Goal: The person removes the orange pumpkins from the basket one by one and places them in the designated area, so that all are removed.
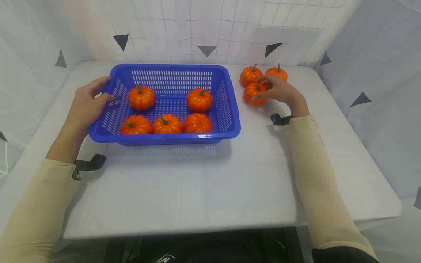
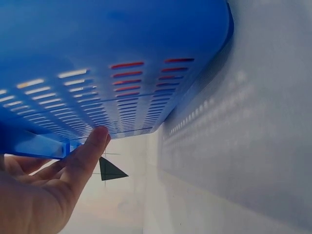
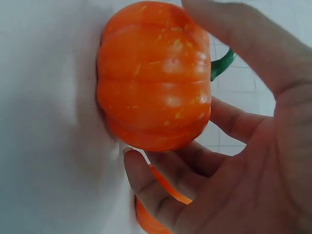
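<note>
A blue perforated plastic basket (image 1: 164, 138) stands on the left half of the table, with several small orange pumpkins in it, among them one pumpkin (image 1: 141, 98) at its back left. My left hand (image 1: 88, 104) grips the basket's left rim; in the left wrist view its thumb (image 2: 95, 146) lies against the slotted outer wall. Right of the basket, my right hand (image 1: 279, 90) has thumb and fingers curled round the nearest loose pumpkin (image 3: 153, 78), which rests on the table. That pumpkin's green stem (image 3: 223, 64) points up between thumb and fingers.
Two more pumpkins stand behind the right hand, one pumpkin (image 1: 250, 75) close to the basket and another pumpkin (image 1: 277, 73) farther right. A white cloth covers the table (image 1: 197, 197). White sheeting (image 1: 210, 29) with dark triangles hangs along the back and sides.
</note>
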`<move>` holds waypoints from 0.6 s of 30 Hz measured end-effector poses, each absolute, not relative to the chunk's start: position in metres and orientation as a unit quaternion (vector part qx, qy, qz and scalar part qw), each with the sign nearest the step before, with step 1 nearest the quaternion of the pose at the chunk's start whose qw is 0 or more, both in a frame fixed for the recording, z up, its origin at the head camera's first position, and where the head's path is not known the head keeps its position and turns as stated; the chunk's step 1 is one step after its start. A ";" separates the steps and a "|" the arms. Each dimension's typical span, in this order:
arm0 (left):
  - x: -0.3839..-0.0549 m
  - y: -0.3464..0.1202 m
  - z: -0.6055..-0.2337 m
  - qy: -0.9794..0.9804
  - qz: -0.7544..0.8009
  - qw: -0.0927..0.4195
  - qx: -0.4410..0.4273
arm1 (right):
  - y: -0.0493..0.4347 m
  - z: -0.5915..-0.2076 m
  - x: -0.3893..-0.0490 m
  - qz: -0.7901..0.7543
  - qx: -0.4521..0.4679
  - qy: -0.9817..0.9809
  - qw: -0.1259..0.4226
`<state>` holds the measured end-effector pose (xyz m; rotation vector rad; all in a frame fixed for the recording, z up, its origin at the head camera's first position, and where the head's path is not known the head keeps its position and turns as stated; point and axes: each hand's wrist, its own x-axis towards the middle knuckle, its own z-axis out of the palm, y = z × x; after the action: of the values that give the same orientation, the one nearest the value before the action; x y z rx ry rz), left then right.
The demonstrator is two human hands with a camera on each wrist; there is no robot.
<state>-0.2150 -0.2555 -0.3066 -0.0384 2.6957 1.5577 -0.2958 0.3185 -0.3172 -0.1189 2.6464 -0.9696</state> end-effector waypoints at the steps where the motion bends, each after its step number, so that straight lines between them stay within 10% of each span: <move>1: -0.214 -0.256 -0.307 0.865 0.501 0.014 -0.014 | 0.318 -0.315 -0.296 -0.335 -0.044 0.927 0.162; 18: -0.214 -0.254 -0.305 0.866 0.500 0.005 -0.015 | 0.235 -0.232 -0.255 -0.467 -0.232 0.853 0.007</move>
<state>-0.2141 -0.2544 -0.3046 -0.0479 2.7120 1.5655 -0.2552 0.2347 -0.2322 -0.7240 2.6686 -1.4609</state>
